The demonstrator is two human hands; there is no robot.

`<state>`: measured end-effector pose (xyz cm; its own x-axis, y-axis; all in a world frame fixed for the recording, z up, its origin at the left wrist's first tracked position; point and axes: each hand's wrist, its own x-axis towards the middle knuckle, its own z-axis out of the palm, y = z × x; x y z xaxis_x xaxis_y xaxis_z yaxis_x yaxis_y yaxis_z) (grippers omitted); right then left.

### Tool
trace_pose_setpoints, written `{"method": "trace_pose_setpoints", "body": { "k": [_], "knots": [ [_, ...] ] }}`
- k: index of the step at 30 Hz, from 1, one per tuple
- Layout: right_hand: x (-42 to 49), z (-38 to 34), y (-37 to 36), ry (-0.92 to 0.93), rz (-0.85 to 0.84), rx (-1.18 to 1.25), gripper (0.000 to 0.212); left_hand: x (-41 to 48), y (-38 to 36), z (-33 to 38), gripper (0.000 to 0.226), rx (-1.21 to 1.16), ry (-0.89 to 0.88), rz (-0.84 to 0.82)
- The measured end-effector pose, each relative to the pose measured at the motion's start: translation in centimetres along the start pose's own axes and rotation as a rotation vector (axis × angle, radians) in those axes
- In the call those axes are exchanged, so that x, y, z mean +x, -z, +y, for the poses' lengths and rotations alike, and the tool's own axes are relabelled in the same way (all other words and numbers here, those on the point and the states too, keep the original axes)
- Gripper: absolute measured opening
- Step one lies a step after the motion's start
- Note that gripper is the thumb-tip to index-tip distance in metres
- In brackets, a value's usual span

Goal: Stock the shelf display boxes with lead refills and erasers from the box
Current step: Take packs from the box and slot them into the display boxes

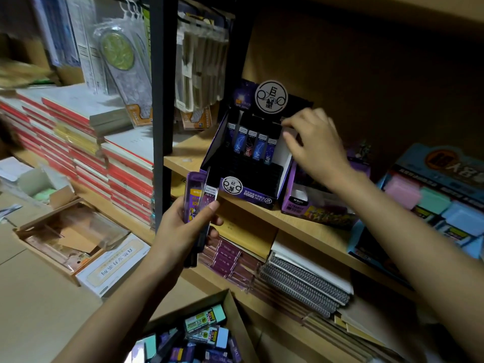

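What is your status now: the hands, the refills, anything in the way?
Left hand grips lead refills. Right hand at display box right end, grip unclear. One row stocked inside; nothing blocking.

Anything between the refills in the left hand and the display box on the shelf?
Nothing separate. The refills in the left hand sit just off the front corner of the display box. The right hand, though, is over the empty gap at the right end of the row and may block that spot.
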<state>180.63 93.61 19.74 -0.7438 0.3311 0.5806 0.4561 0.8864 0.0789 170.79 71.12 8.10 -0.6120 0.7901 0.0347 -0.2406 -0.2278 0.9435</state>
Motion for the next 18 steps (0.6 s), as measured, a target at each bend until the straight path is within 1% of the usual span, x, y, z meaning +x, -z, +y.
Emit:
{"method": "trace_pose_setpoints", "body": {
  "k": [2, 3, 5, 7, 9, 11, 12, 14, 17, 18],
  "knots": [
    [-3.7, -0.4, 0.2, -0.045, 0.003, 0.072, 0.024, -0.1, -0.1, -0.1, 0.027, 0.006, -0.001, -0.001],
    [-5.6, -0.6, 0.2, -0.101, -0.015, 0.125, 0.023, -0.1, -0.2, -0.2, 0.027, 0.009, -0.002, -0.004],
    [-9.0, -1.7, 0.0, -0.249, -0.038, 0.312, 0.019, -0.3, -0.4, -0.3, 0.028, 0.014, 0.002, -0.021],
    [-11.3, -3.6, 0.0, -0.344, -0.095, 0.556, 0.016, -0.5, -0.9, -0.4, 0.028, 0.023, 0.010, -0.053],
    [-11.9, -5.7, -0.2, -0.388, -0.220, 0.796, 0.015, -0.7, -1.5, -0.5, 0.023, 0.034, 0.018, -0.091],
    [-11.6, -7.5, -0.4, -0.464, -0.286, 1.050, 0.011, -1.0, -2.1, -0.7, 0.021, 0.036, 0.029, -0.122],
    [-11.3, -8.1, -0.6, -0.510, -0.293, 1.147, 0.012, -1.2, -2.4, -0.8, 0.021, 0.037, 0.035, -0.144],
    [-10.9, -8.9, -0.9, -0.593, -0.296, 1.269, 0.015, -1.6, -2.6, -0.8, 0.024, 0.036, 0.051, -0.200],
    [-10.6, -8.7, -1.2, -0.708, -0.258, 1.446, 0.003, -1.7, -2.6, -0.6, 0.030, 0.057, 0.065, -0.251],
    [-10.5, -8.6, -1.2, -0.732, -0.255, 1.493, 0.005, -1.8, -2.6, -0.5, 0.032, 0.065, 0.067, -0.255]
  ]
}}
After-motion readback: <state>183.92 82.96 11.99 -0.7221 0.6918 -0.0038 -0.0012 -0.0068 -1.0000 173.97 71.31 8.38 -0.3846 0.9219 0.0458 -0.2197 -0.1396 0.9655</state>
